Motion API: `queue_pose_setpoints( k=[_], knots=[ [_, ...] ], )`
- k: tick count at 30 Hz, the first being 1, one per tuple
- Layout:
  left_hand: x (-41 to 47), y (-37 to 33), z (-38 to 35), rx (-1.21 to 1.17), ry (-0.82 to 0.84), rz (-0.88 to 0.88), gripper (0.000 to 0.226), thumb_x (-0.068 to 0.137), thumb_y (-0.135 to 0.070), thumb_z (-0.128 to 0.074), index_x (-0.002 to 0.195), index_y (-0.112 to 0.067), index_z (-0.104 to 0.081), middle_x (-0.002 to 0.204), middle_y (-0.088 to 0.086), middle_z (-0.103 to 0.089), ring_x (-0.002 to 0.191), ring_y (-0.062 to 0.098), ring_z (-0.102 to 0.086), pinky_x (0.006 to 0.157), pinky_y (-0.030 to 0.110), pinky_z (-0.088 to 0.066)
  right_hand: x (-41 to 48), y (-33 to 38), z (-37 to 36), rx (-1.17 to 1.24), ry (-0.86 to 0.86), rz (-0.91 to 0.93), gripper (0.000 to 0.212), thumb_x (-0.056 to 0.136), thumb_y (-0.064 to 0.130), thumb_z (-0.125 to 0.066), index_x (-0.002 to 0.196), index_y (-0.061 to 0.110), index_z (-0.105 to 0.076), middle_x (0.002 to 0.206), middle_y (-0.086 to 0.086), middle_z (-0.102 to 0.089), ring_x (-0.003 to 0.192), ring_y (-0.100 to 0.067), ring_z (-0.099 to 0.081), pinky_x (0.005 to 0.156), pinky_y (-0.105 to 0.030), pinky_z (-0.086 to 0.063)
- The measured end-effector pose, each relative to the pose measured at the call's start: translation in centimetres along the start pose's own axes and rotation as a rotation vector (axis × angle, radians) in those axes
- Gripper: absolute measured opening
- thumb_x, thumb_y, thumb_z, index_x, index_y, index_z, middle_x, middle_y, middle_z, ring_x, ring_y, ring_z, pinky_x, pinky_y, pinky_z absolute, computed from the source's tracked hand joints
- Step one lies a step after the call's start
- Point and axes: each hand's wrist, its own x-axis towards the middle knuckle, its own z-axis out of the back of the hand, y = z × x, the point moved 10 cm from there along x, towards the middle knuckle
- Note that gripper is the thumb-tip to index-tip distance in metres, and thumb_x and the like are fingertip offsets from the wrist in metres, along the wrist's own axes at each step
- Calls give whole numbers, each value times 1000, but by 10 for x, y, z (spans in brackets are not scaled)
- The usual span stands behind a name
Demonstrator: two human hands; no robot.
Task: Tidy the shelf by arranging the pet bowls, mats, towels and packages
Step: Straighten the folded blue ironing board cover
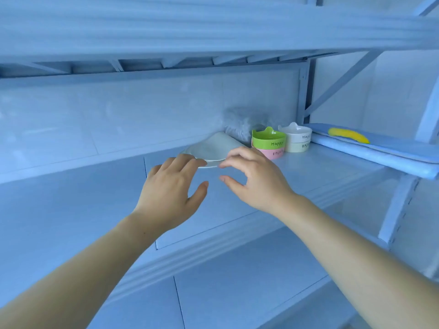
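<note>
1. Head view shows both hands reaching forward over the shelf (71, 210), palms down. The left hand (169, 191) is spread open, its fingertips at or just touching the near rim of a pale shallow dish (211, 148); whether there is contact I cannot tell for sure. The right hand (255, 180) is also open, fingers curled with thumb and forefinger apart as if to pinch, and it grips nothing.

2. That dish, or perhaps a pale mat, lies straight ahead of the two hands, between them and the back wall. It looks tilted, its far edge raised and its near edge low on the shelf. Its long axis runs left to right across the hands, so each hand faces one end of the near rim. Both are about equally near; the left seems slightly closer to touching.

3. Just beyond the right hand stand the pet bowls: a green bowl (269, 138) stacked on a pink bowl (273, 153), and beside them to the right a white bowl (297, 134) on a cream bowl (298, 146).

4. Behind the dish and the green bowl sits something grey and fluffy (240, 124), blurred, possibly a towel or a package.

5. Further right of the right hand, folded blue towels (380, 153) rest on a side shelf, with a yellow banana-shaped thing (348, 134) on top.

6. My guess is the coming move is a two-handed lift of the dish by its near rim.
</note>
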Motion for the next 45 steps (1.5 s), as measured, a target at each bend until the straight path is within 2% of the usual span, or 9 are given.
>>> queue_pose_setpoints(
  k=[9, 18, 22, 25, 31, 37, 43, 45],
  knots=[
    [49, -98, -81, -182, 119, 35, 61, 76, -59, -19, 122, -30, -47, 109, -12, -60, 100, 16, -57, 85, 34, -41, -45, -119, 38, -58, 73, -111, 24, 86, 35, -62, 106, 23, -66, 113, 7, -58, 106, -16, -51, 80, -35, -48],
    [94, -196, -124, -264, 170, -31, 36, 91, -42, -43, 124, -28, -47, 113, -9, -58, 88, 18, -57, 87, 32, -38, -78, -206, 93, -103, 83, -190, 25, 86, 35, -61, 107, 23, -66, 114, 5, -56, 106, -16, -52, 83, -36, -48],
    [114, -221, -139, -302, 175, -58, 32, 91, -39, -46, 120, -28, -51, 111, -10, -59, 82, 13, -52, 83, 31, -37, -90, -233, 108, -106, 56, -232, 25, 86, 35, -61, 107, 23, -66, 113, 5, -56, 105, -18, -52, 84, -38, -48],
    [125, -239, -157, -399, 197, -52, 30, 90, -40, -47, 117, -29, -53, 111, -11, -57, 96, 13, -54, 81, 32, -41, -102, -256, 114, -108, 55, -265, 24, 86, 35, -61, 107, 23, -65, 113, 5, -56, 104, -18, -54, 84, -40, -49],
    [163, -273, -191, -466, 233, -146, 28, 88, -35, -50, 115, -31, -55, 116, -10, -55, 105, 14, -53, 81, 34, -46, -105, -308, 134, -180, 61, -289, 25, 85, 35, -61, 108, 26, -66, 115, 8, -58, 107, -15, -55, 85, -37, -49],
    [219, -291, -217, -648, 182, -167, 27, 84, -26, -58, 110, -29, -59, 112, -10, -58, 99, 12, -55, 77, 32, -48, -98, -355, 166, -266, -19, -283, 26, 82, 36, -59, 104, 25, -68, 110, 7, -62, 103, -11, -53, 85, -29, -46],
    [256, -341, -248, -719, 149, -260, 29, 83, -23, -60, 111, -26, -59, 114, -8, -58, 102, 10, -53, 76, 23, -40, -93, -407, 182, -293, -64, -308, 25, 83, 33, -59, 105, 23, -67, 109, 6, -61, 104, -17, -57, 84, -35, -49],
    [261, -361, -254, -760, 152, -283, 29, 83, -24, -60, 112, -25, -58, 114, -8, -57, 103, 9, -53, 82, 26, -43, -98, -423, 191, -286, -84, -313, 24, 84, 33, -59, 105, 24, -67, 108, 6, -61, 104, -16, -57, 84, -36, -49]
  ],
)
